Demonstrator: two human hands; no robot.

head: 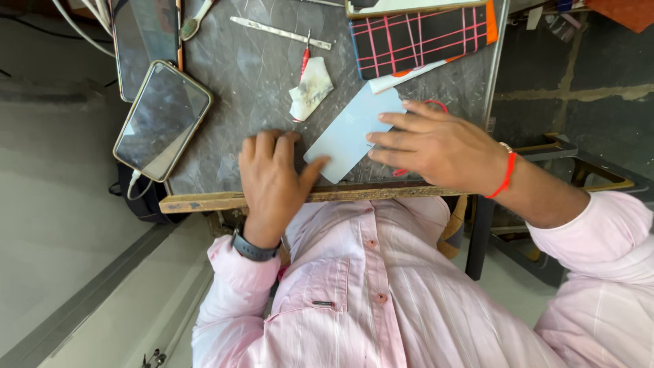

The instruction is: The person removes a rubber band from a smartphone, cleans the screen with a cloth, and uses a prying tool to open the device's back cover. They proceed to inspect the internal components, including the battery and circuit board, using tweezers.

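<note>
Against the near wooden edge of the grey table: both hands rest around a pale blue card, which serves as the landmark below.
Pink shirt [368,300]: nearest of all, below the table edge; the person's own front and sleeves.
Watch [253,249]: dark band on the left wrist, just off the table edge.
Left hand [272,177]: lies flat, palm down, fingers together and curled slightly on the table, left of the card; its thumb touches the card's near left corner.
Pale blue card [347,133]: lies flat on the table, tilted, close to the near edge, between the two hands.
Right hand [436,143]: fingers stretched out and slightly spread, fingertips pressing on the card's right side; a red thread band circles its wrist.
Red loop [436,104]: partly hidden under the right hand, right of the card; what it belongs to I cannot tell.
Table [259,75]: grey, scratched surface with a worn wooden strip along the near edge.
Stained white scrap [310,88]: just beyond the card, with a red-handled tool [305,58] touching it.
Phone [162,119]: well left of the card, dark screen up, a white cable plugged in.
Checked case [419,37]: black with pink lines, beyond the card to the right.
Metal strip [279,32]: farthest, beyond the scrap.
</note>
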